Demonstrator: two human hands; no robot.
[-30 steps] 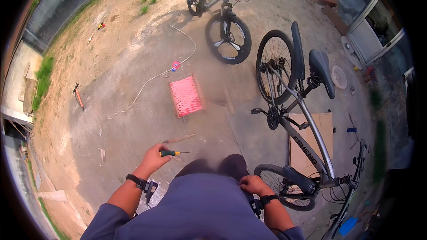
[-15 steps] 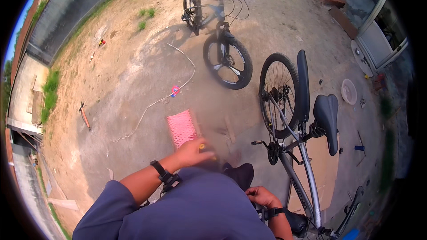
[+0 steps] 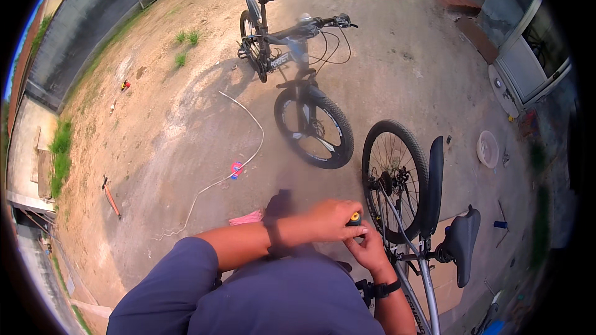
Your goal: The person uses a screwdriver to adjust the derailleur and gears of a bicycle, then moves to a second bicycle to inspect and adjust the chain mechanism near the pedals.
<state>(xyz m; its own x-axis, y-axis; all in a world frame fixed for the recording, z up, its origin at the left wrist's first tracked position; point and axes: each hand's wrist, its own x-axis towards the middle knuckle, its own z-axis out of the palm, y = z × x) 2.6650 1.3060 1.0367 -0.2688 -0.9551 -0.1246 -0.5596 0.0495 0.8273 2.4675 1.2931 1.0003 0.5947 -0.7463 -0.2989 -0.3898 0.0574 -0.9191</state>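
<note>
In the head view, the likeliest trouble is a slip of the screwdriver (image 3: pixel 354 218): only the end of its dark, yellow-ringed handle shows, the shaft is hidden, and 2 hands crowd around it, so a twist or a loosened grip could drive the tip into a finger or drop the tool. The rear wheel (image 3: pixel 387 183) of the silver-grey bicycle (image 3: pixel 426 285) appears just beside the hands, so a swing to the right might knock the knuckles or catch the tip in the spokes; depth is hard to judge. Farther ahead, the pale cord (image 3: pixel 262 133) lies loose on the ground and could snag a foot.

The left hand (image 3: pixel 332 219) is curled round the screwdriver handle, fingers folded over it, with the yellow-ringed end poking out by the thumb side. The right hand (image 3: pixel 369 249) is partly bent, its fingertips up against the left hand at the handle; whether they pinch the tool or merely touch it, I cannot tell. The screwdriver is therefore where the 2 hands meet, in front of the torso and to the left of the bicycle's saddle (image 3: pixel 458 242).
</note>
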